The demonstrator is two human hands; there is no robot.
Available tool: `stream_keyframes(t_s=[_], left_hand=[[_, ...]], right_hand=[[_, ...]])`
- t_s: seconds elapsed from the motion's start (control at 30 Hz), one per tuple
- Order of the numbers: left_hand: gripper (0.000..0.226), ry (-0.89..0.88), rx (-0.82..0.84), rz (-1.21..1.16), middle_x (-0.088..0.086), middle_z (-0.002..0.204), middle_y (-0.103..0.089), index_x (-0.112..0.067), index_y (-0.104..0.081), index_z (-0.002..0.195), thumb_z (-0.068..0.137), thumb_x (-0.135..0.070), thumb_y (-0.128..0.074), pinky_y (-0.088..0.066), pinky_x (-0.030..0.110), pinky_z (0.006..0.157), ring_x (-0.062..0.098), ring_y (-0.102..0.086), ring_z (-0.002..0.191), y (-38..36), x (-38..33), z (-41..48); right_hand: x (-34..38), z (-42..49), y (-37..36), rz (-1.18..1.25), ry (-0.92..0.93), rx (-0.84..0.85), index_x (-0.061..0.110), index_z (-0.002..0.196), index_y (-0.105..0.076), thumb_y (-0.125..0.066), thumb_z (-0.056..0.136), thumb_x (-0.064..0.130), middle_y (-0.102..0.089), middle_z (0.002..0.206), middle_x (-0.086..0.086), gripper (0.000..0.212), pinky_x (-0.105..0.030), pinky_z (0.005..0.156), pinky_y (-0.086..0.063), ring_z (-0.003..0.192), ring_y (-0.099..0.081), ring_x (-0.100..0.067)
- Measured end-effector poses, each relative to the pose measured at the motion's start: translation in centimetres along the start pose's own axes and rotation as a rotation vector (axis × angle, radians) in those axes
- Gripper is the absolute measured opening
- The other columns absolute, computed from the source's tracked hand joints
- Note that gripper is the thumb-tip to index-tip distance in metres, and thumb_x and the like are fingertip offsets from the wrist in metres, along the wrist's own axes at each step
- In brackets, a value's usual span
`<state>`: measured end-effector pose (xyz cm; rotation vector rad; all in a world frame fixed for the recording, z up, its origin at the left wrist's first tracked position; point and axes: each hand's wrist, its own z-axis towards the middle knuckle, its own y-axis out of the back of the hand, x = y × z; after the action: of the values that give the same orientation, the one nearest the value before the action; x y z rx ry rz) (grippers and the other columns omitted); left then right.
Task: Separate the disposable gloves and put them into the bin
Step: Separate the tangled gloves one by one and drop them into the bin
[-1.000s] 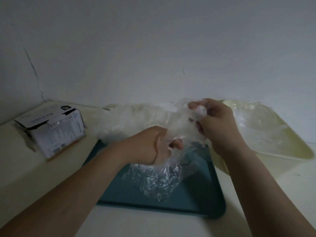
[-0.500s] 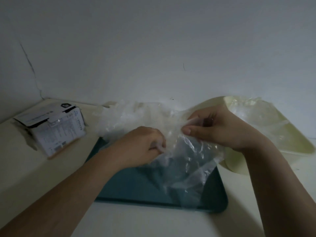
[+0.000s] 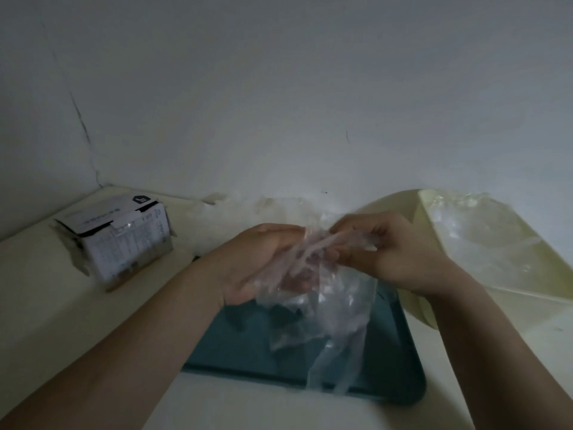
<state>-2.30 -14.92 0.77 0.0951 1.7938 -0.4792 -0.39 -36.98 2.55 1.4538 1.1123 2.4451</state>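
box (image 3: 124, 237) at counter's (image 3: 46, 311) back-left corner | left hand (image 3: 260, 262) fingers curled round clear gloves (image 3: 322, 293) above teal tray (image 3: 245, 352) near front edge | right hand (image 3: 397, 252) fingers pinching same gloves | cream bin (image 3: 527, 311) at right edge

Left hand (image 3: 260, 265) beside right hand (image 3: 393, 256), curled

We find bare counter (image 3: 37, 274) open between the box (image 3: 124, 240) and the tray (image 3: 400, 352); a glove (image 3: 341, 305) hangs over the tray's middle, and rightward the bin (image 3: 511, 311) stands just beside it, its open top seemingly unblocked
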Motion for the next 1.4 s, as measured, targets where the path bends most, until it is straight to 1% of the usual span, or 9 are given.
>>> stream_keyframes(t_s=[0.2, 0.33, 0.47, 0.6, 0.77, 0.87, 1.17, 1.3, 1.4], left_hand=[[0.097, -0.048, -0.09, -0.165, 0.021, 0.125, -0.074, -0.001, -0.065, 0.132, 0.08, -0.081, -0.046, -0.058, 0.049, 0.097, 0.042, -0.069, 0.119, 2.1, -0.3, 1.1], [0.058, -0.149, -0.054, 0.045, 0.008, 0.127, -0.075, -0.01, -0.07, 0.126, 0.088, -0.052, -0.074, -0.063, 0.037, 0.086, 0.028, -0.072, 0.118, 2.1, 1.3, 1.7], [0.032, -0.141, -0.081, 0.147, 0.009, 0.111, -0.079, -0.006, -0.078, 0.112, 0.087, -0.025, -0.08, -0.059, 0.038, 0.095, 0.024, -0.075, 0.109, 1.8, 1.6, 2.0], [0.004, -0.205, -0.214, 0.2, 0.011, 0.085, -0.076, -0.007, -0.08, 0.087, 0.085, -0.011, -0.082, -0.057, 0.026, 0.069, 0.018, -0.071, 0.076, 2.2, 1.6, 1.9], [0.007, -0.231, -0.419, -0.131, 0.006, 0.084, -0.078, -0.009, -0.076, 0.095, 0.089, -0.012, -0.078, -0.059, 0.024, 0.059, 0.017, -0.073, 0.077, 2.2, 1.2, 2.6], [0.008, -0.203, -0.427, -0.232, 0.002, 0.082, -0.076, -0.011, -0.073, 0.098, 0.092, -0.016, -0.076, -0.055, 0.026, 0.057, 0.014, -0.071, 0.071, 1.8, 1.3, 2.6], [0.004, -0.245, -0.358, -0.197, 0.009, 0.094, -0.079, -0.008, -0.074, 0.099, 0.097, -0.009, -0.071, -0.061, 0.031, 0.064, 0.02, -0.076, 0.082, 1.4, 1.2, 2.3], [0.017, -0.236, -0.307, -0.231, 0.018, 0.112, -0.078, -0.006, -0.072, 0.112, 0.106, -0.014, -0.058, -0.063, 0.035, 0.065, 0.031, -0.079, 0.094, 0.8, -0.4, 2.5], [0.021, -0.275, -0.274, -0.15, 0.019, 0.116, -0.077, -0.005, -0.072, 0.119, 0.106, -0.018, -0.059, -0.064, 0.048, 0.084, 0.031, -0.077, 0.103, -1.0, -1.9, 3.0]], right_hand=[[-0.7, 0.2, 0.3, 0.137, -0.224, -0.278, 0.017, 0.083, -0.082, -0.078, 0.09, 0.025, -0.078, 0.079, -0.003, 0.011, -0.044, 0.079, -0.065, 0.074, -0.075, -0.025], [-0.4, 0.1, 0.4, 0.263, -0.279, -0.269, 0.011, 0.081, -0.081, -0.084, 0.085, 0.022, -0.076, 0.078, -0.014, 0.012, -0.039, 0.07, -0.061, 0.068, -0.07, -0.028], [0.1, -0.1, 0.1, 0.212, -0.265, -0.074, 0.013, 0.083, -0.082, -0.083, 0.084, 0.017, -0.076, 0.077, -0.011, 0.005, -0.026, 0.061, -0.056, 0.062, -0.065, -0.019], [-0.4, -0.1, 0.5, 0.21, -0.277, -0.101, 0.011, 0.081, -0.081, -0.084, 0.084, 0.018, -0.076, 0.074, -0.009, 0.009, -0.026, 0.061, -0.056, 0.061, -0.067, -0.019], [-1.6, 0.0, 1.0, 0.35, -0.317, -0.354, 0.002, 0.08, -0.074, -0.081, 0.087, 0.031, -0.074, 0.075, -0.013, 0.031, -0.031, 0.059, -0.053, 0.061, -0.065, -0.023], [-1.8, 0.1, 0.4, 0.455, -0.398, -0.307, 0.005, 0.085, -0.078, -0.08, 0.085, 0.044, -0.077, 0.086, -0.014, 0.039, -0.031, 0.064, -0.056, 0.069, -0.069, -0.024], [-2.0, 1.1, 0.4, 1.066, -0.215, -0.54, 0.007, 0.098, -0.067, -0.068, 0.096, 0.014, -0.072, 0.095, -0.01, 0.007, -0.04, 0.084, -0.06, 0.089, -0.073, -0.025], [-0.5, 0.4, 3.0, 0.771, -0.257, -0.628, -0.002, 0.106, -0.069, -0.068, 0.098, 0.011, -0.074, 0.09, -0.013, 0.016, -0.033, 0.061, -0.057, 0.068, -0.068, -0.021], [-0.2, -0.6, 6.8, 0.406, -0.27, -0.633, -0.003, 0.1, -0.073, -0.073, 0.095, 0.012, -0.074, 0.074, -0.006, 0.016, -0.028, 0.045, -0.044, 0.051, -0.052, -0.018]])
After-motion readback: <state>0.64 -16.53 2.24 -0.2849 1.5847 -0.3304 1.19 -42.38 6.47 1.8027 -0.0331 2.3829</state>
